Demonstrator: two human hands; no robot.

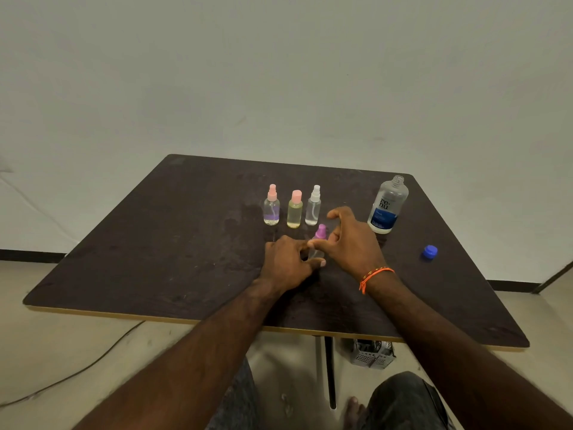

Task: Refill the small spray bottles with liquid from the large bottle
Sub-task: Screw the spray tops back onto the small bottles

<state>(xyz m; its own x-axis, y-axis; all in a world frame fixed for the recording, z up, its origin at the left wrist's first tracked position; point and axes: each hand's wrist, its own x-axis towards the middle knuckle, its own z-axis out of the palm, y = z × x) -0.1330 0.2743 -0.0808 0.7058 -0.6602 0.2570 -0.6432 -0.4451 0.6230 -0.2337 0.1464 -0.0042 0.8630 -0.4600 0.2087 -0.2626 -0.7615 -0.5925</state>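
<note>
Purple-capped spray bottle (318,243) stands mid-table (186,243), left hand (286,265) clamped round its body; right hand (347,240) w/ fingers spread, loosely at the cap. Light, tippy, prob slick plastic (grip low, twist cap). Large bottle (387,206) stands open, right.

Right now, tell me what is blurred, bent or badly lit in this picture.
Head view: wide-angle bend curves the table edges and the wall's black baseboard; lighting is dim and flat, with soft shadows under the hands; the purple-capped bottle between the left hand and right hand is smeared; the large bottle label's big letters read, the fine print does not.
</note>
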